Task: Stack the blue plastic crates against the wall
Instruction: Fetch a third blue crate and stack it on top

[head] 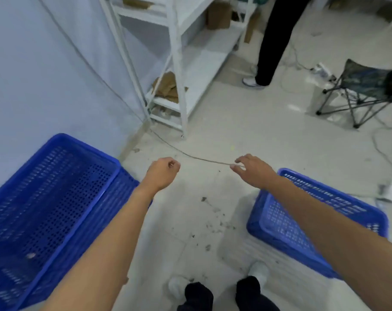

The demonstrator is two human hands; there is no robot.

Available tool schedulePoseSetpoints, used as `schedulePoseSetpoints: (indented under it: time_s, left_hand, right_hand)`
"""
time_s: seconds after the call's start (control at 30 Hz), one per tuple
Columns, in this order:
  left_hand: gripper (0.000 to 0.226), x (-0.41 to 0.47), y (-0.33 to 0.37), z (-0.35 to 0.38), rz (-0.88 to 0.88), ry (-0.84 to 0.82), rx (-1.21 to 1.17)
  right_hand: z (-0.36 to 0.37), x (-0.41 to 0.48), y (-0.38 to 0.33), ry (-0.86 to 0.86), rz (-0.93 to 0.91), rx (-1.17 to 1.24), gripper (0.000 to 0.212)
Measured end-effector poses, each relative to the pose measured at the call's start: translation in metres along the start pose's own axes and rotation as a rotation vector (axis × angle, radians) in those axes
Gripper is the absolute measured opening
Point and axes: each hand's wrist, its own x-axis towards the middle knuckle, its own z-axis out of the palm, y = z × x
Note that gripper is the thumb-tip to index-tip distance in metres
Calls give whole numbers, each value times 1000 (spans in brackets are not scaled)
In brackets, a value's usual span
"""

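While both arms reached over the gritty pale floor (246, 131), a perforated blue crate (51, 198) stood against the wall (33, 75); a smaller-looking crate (302, 234) lay right. The left hand (162, 173) was curled empty, the right hand (253, 170) spread loose.

A white metal shelving rack (179, 63) stands against the pale blue wall (44, 63). Right of the rack, a folding camp chair (358, 90) sits on the dusty pale floor (246, 131), where loose cables (383, 151) trail.

No readable text, labels or numbers anywhere (frame motion-blurred).
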Motion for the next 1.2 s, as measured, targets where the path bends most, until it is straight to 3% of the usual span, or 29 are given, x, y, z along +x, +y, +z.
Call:
schedulePoseSetpoints:
  time_s: [0.3, 0.53, 0.8, 1.0, 1.2]
  left_hand:
    - [18, 13, 182, 201, 118, -306, 68]
    - [20, 9, 262, 309, 187, -487, 217]
    - [23, 40, 286, 401, 232, -627, 401]
    - [30, 77, 276, 467, 172, -681, 447]
    - [26, 68, 243, 549, -33, -819, 258]
  right_hand:
    - [-45, -103, 265, -47, 327, 72, 54]
    - [-46, -167, 389, -58, 561, 156, 55]
    - [-17, -193, 461, -51, 728, 241, 54]
    - [8, -181, 508, -102, 795, 241, 47]
    - [35, -135, 572, -170, 750, 197, 52]
